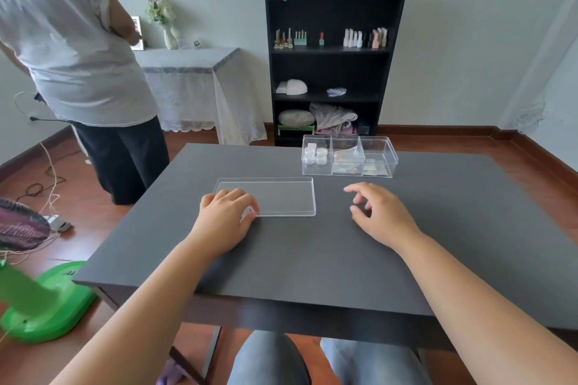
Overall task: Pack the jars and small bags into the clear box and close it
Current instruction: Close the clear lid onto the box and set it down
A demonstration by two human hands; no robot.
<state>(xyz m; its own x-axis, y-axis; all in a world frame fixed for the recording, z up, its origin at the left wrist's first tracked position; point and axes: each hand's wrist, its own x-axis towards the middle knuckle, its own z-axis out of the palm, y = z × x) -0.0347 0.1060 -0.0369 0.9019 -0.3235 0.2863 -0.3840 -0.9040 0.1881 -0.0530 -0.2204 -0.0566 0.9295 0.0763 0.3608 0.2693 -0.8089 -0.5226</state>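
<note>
The clear box (380, 156) stands open at the far side of the dark table, split into three compartments. Several small round jars (316, 155) fill its left compartment, and small bags (346, 156) lie in the middle and right ones. Its flat clear lid (281, 195) lies on the table to the left and nearer me. My left hand (225, 216) rests on the lid's near left corner, fingers curled over the edge. My right hand (380, 216) hovers over bare tabletop below the box, fingers loosely apart, holding nothing.
The dark table (312, 259) fills the middle. A person in a white shirt (78, 56) stands at the left beyond it. A black shelf (331, 72) stands behind the box. A green fan base (47, 306) sits on the floor left.
</note>
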